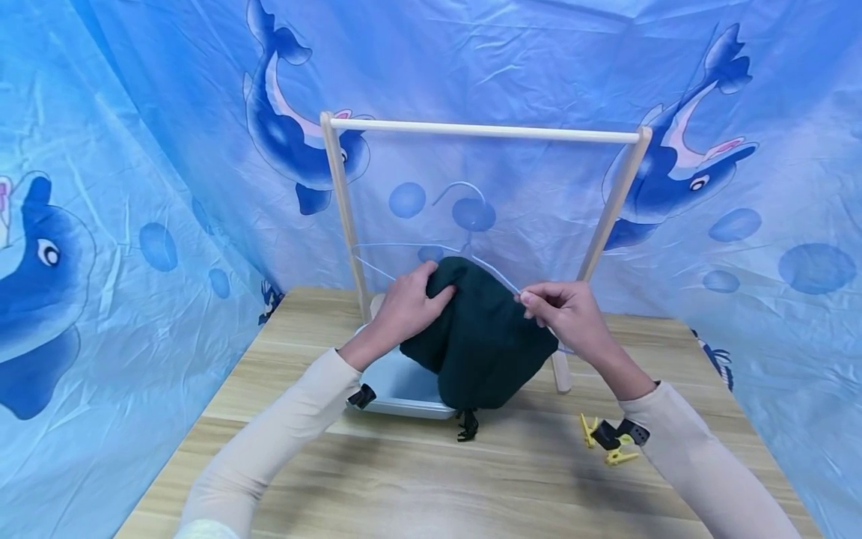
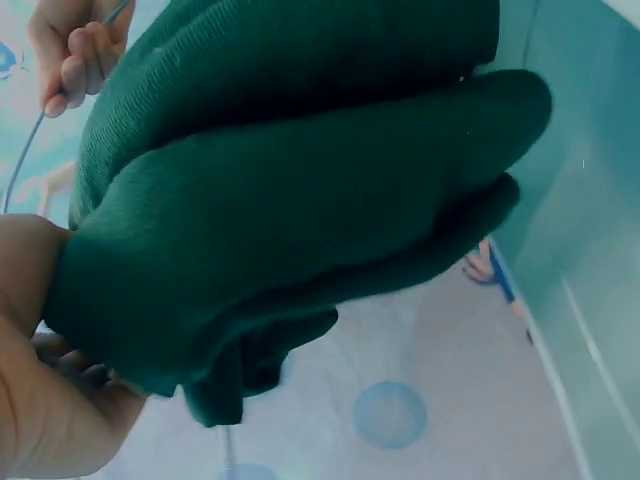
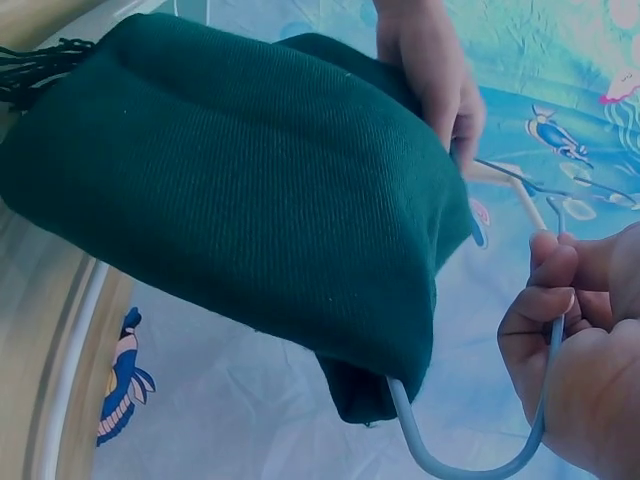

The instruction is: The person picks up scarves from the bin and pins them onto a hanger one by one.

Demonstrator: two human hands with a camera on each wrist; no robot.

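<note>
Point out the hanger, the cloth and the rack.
Hanger (image 3: 465, 473): right wrist view, on its rounded end.
Cloth (image 1: 490, 340): head view, on its front.
Rack (image 1: 485, 131): head view, on its top bar.

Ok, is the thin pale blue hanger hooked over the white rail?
No, its curved hook sits below the white rail, with a gap between.

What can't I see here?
Head view: right part of a pale-blue plastic tray, behind dark-green ribbed cloth.
Right wrist view: some of the slim pale-blue hanger, under the cloth.
Right wrist view: tips of stringy black fringe, cut off by left edge.
</note>
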